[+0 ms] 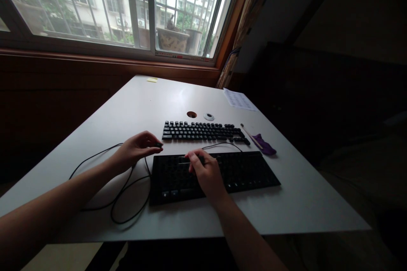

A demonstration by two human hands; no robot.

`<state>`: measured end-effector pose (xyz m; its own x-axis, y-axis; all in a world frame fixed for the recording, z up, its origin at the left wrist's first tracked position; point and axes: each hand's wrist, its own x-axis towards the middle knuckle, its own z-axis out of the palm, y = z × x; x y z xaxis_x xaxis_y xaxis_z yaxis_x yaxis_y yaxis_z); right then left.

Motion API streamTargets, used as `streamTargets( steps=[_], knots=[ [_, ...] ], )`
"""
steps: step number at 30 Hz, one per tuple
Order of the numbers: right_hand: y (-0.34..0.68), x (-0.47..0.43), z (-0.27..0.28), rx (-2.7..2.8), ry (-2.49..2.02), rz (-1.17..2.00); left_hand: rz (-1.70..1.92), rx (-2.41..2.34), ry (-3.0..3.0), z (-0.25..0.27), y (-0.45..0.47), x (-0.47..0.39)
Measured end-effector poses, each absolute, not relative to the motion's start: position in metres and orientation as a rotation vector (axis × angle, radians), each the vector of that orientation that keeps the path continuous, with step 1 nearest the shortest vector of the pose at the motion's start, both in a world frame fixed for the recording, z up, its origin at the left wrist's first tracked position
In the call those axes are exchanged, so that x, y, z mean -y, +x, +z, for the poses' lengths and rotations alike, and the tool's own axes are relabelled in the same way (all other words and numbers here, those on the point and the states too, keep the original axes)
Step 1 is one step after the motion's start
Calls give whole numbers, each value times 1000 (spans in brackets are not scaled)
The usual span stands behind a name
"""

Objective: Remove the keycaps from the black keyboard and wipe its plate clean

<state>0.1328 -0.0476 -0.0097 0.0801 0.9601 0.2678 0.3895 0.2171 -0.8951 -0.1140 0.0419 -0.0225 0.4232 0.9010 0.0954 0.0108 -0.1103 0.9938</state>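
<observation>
Right now the right hand (206, 173) rests palm-down on the black keyboard frame (216, 175), fingers loosely curled, fingertips pressing on a long dark bar-shaped piece near the frame's top edge, about mid-width. Frame lies flat at the near middle of the white table (133, 101), long side roughly parallel to the near edge; a few small light marks show along its bottom row, otherwise too dark to tell keys from bare plate. Left hand (136, 150) sits just left of the frame's top-left corner, thumb and forefinger pinching a small dark object (158, 145); too small and dim to say what it is. A black cable (127, 194) loops on the table left of the frame, passing under the left wrist; a thinner run arcs above the frame's top edge toward the right. Just beyond the frame, a set of black keycaps (203, 130) lies in rows laid out like a keyboard, apart from the frame. Right of them: a thin stick (251, 136) lying diagonally, its end touching a purple cloth (265, 146). Further back: a round hole (191, 114) in the tabletop with a white cap (209, 116) beside it, a printed sheet (238, 99) at the far right edge, a yellow note (151, 79) near the window (143, 8).
</observation>
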Motion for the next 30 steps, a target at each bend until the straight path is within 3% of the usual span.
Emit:
streamTargets(
  steps=[5, 12, 30],
  knots=[
    [170, 40, -3, 1623, -1410, 410, 907, -954, 1655, -26, -120, -52],
    [194, 35, -10, 1606, -1490, 372, 926, -1087, 2211, -33, -121, -64],
    [196, 38, -20, 1673, -1490, 430, 838, -1149, 2231, -51, -114, -74]
  ],
)
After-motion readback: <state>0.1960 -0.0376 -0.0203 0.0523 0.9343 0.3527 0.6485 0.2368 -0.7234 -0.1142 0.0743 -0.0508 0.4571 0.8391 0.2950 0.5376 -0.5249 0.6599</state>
